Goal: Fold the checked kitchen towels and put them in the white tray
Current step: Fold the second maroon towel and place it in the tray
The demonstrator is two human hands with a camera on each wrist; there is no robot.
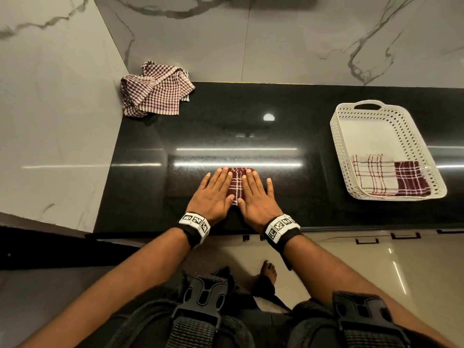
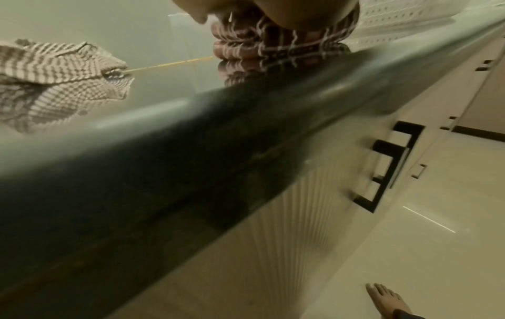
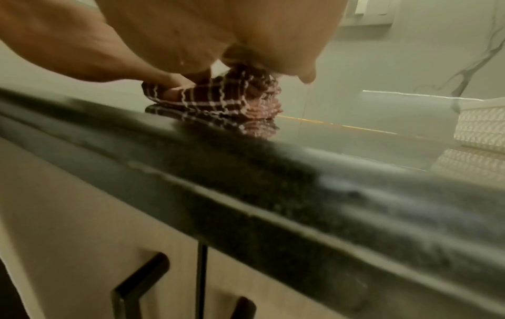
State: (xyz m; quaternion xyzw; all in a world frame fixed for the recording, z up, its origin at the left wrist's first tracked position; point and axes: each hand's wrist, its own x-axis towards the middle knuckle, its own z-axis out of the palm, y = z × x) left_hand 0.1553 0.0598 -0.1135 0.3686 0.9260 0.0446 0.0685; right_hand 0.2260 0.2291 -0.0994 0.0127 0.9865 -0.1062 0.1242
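Observation:
A small folded maroon checked towel [image 1: 236,183] lies on the black counter near its front edge. My left hand [image 1: 216,190] and right hand [image 1: 256,192] lie flat on it side by side, fingers straight, pressing it down. The wrist views show the same towel [image 2: 281,47] [image 3: 218,97] as a thick stack of layers under the palms. At the right stands the white perforated tray [image 1: 344,136]; a folded white checked towel [image 1: 371,175] and a folded maroon one [image 1: 410,178] lie in its near end. A crumpled brown-and-white checked towel [image 1: 154,90] [image 2: 54,71] sits at the counter's far left corner.
The glossy black counter [image 1: 226,136] runs left to right, with marble walls behind and to the left. Below its front edge [image 3: 300,183] are cabinet doors with black handles [image 2: 388,170]. A bare foot [image 1: 268,271] stands on the tiled floor.

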